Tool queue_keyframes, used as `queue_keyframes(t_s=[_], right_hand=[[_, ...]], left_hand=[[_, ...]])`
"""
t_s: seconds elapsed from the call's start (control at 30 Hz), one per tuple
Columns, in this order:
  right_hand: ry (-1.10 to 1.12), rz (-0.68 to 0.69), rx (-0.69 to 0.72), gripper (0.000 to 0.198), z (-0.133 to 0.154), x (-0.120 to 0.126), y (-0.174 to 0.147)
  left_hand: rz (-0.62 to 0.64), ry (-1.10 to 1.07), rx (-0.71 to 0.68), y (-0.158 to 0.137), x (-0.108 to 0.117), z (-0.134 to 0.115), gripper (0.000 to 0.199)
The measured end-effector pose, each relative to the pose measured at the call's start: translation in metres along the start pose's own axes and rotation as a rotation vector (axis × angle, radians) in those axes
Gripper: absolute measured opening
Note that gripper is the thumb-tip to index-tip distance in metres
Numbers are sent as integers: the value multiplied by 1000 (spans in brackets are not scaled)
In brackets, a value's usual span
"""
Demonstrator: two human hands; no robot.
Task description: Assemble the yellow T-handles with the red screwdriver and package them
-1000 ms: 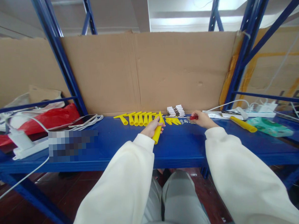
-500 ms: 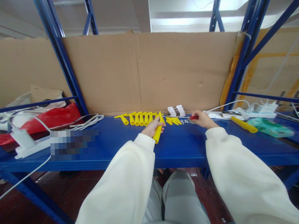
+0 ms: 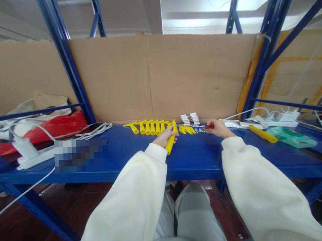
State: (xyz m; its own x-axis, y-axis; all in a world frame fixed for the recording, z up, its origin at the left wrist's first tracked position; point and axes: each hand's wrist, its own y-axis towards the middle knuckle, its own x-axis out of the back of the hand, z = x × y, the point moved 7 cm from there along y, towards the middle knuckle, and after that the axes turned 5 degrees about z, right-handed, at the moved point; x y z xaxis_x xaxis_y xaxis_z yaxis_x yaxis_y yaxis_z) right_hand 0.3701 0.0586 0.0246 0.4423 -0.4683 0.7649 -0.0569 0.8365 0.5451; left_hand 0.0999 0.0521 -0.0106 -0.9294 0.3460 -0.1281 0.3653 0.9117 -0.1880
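Observation:
My left hand (image 3: pixel 164 136) is closed around a yellow plastic handle (image 3: pixel 170 145) that tilts over the blue shelf. In my right hand (image 3: pixel 219 128) is a screwdriver (image 3: pixel 209 126) with a dark red grip, its thin metal shaft lying level and pointing left at the top part of the handle. Whether the tip touches the handle is too small to tell. Several similar yellow handles (image 3: pixel 148 129) stand in a row left of my left hand. Between my hands lie small flat yellow pieces (image 3: pixel 187 129) and a scatter of tiny silvery screws (image 3: pixel 200 130). Behind them sit white-and-dark parts (image 3: pixel 190 119) in rows.
A cardboard sheet (image 3: pixel 169 77) closes off the back of the blue shelf (image 3: pixel 194 158). On the right are another yellow handle (image 3: pixel 263 134), a green packet (image 3: pixel 291 137) and white cables. A phone (image 3: pixel 92 128), a red bag (image 3: pixel 57 125) and a power strip (image 3: pixel 36 158) lie left.
Hardly anything differs. Both hands keep their places, with the handle and the screwdriver held as before; the view has shifted very slightly.

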Motion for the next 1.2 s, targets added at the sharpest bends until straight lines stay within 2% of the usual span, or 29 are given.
queue_keyframes(t_s=[0.17,0.33,0.5,0.63,0.87,1.07,1.2], right_hand=[[93,65,-33,15,-5,-5,0],[177,214,33,14,-3,-10,-4],[186,296,85,17,4,-9,-10],[154,260,93,19,4,-10,-12],[-33,107,16,23,2,-4,-12],[38,193,98,21,13,-1,-14],[59,226,92,22,11,-5,-14]], left_hand=[[-12,40,-27,2,3,1,74],[-15,78,-43,2,3,1,74],[-31,100,-51,2,4,1,73],[-36,99,-59,3,5,1,73],[-66,162,-69,-4,3,-5,72],[-74,160,-72,-3,4,-5,72],[-72,163,-71,-2,5,-5,73]])
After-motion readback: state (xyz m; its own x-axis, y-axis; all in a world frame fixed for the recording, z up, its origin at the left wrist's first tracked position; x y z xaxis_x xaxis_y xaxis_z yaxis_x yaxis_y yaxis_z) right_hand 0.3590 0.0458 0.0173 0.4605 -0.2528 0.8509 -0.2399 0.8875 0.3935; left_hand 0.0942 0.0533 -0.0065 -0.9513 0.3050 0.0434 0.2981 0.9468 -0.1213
